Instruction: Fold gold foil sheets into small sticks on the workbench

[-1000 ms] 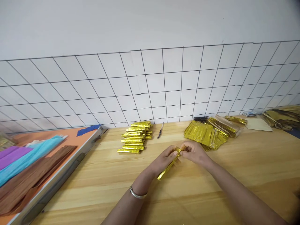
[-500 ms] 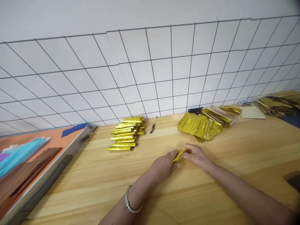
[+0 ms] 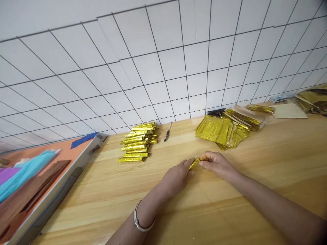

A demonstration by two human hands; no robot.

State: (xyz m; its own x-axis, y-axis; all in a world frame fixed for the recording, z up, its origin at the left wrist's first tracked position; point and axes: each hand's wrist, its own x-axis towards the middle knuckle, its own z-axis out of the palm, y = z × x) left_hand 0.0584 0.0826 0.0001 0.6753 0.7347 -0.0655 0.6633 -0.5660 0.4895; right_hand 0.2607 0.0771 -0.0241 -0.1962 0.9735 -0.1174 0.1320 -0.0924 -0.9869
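A small gold foil piece (image 3: 195, 163) lies between my two hands over the wooden table (image 3: 102, 190). My left hand (image 3: 177, 175) is closed on its left end, with a silver bangle on the wrist. My right hand (image 3: 213, 163) pinches the other end between thumb and fingers. Left of the hands, narrow gold foil rolls (image 3: 134, 147) lie stacked in a pile. Beyond my right hand, flat gold foil sheets (image 3: 217, 129) are spread in an overlapping heap.
A pen (image 3: 168, 132) lies beside the rolls. At left, an orange-floored tray with a metal rim (image 3: 63, 183) holds turquoise (image 3: 33, 170) and brown crepe sheets (image 3: 35, 187). A black clip (image 3: 216, 112), pale paper (image 3: 289, 111) and darker gold material (image 3: 313, 100) sit near the tiled wall.
The camera view has tilted and shifted slightly. Both hands still hold the foil piece, and my right hand's fingers have moved a little along its end.
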